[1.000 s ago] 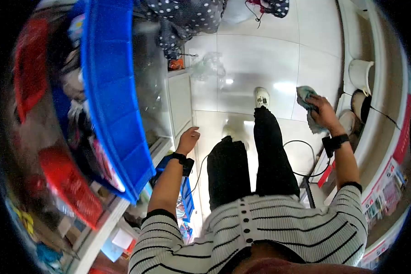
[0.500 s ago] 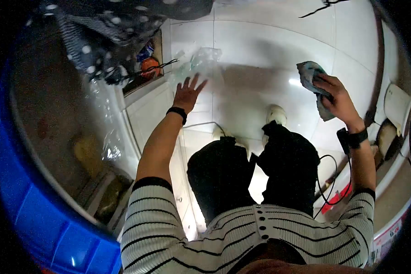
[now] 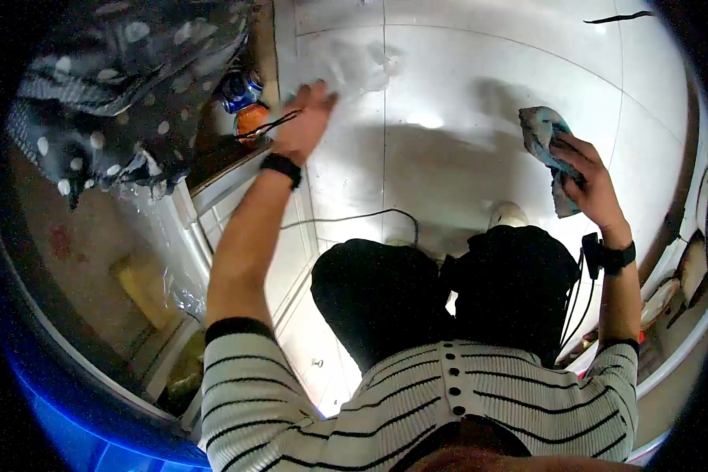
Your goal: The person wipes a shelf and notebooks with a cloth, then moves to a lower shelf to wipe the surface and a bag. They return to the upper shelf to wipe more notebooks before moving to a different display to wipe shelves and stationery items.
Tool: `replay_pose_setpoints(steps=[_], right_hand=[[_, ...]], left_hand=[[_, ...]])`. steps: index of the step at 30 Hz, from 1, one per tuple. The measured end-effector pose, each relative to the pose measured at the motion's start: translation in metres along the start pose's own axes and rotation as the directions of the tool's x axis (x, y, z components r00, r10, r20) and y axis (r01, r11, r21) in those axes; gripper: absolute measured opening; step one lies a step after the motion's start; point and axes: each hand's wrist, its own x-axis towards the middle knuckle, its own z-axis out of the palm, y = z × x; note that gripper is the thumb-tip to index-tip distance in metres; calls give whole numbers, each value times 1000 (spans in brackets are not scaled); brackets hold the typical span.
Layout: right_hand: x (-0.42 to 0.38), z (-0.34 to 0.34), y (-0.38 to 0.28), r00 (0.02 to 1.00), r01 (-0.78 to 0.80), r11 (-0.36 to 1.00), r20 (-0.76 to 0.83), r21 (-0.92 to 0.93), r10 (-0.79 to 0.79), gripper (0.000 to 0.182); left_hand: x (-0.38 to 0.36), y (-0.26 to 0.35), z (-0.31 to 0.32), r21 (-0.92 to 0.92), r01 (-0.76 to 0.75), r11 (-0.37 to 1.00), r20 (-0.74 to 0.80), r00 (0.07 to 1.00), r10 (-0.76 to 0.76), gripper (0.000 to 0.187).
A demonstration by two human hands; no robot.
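My right hand (image 3: pixel 586 177) is wrapped round a crumpled grey-blue cloth (image 3: pixel 544 135), above the white tiled floor (image 3: pixel 448 86). Over at the left, my left hand (image 3: pixel 305 122) is somewhat blurred, with its fingers apart and nothing seen in it. It is beside a thin black cord or twig (image 3: pixel 279 124) and close to a sheet of clear plastic (image 3: pixel 354 67) on the floor. An orange object (image 3: pixel 252 122) and a blue one (image 3: pixel 238 90) sit in an open compartment just left of that hand.
A dark polka-dot cloth (image 3: pixel 126 86) hangs at the upper left. Clear plastic wrap (image 3: pixel 165 252) lies below it. A blue container (image 3: pixel 94 425) is at the lower left. A cable (image 3: pixel 370 214) runs near my knees. White shelving with items stands at the right.
My left hand has moved up and slightly left, nearer the compartment. The view has shifted, with the polka-dot cloth further left. My right hand still holds the grey-blue cloth.
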Motion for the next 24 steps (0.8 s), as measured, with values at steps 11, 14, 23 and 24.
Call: replay_pose_setpoints(steps=[11,14,23,24], right_hand=[[-8,9,14,999,-45,999,-27,-14,44,61],[-6,8,13,999,-33,999,-13,-43,32,60],[1,1,-3,997,53,995,-51,-90,-58,56],[2,-1,-7,999,40,997,-31,-62,-42,56]], left_hand=[[-36,-190,-50,539,271,797,52,934,-353,26],[-39,-192,-39,542,290,789,126,900,-417,25],[-24,-113,-9,664,197,721,127,921,-369,24],[-21,-55,-41,574,155,804,71,969,-237,25]])
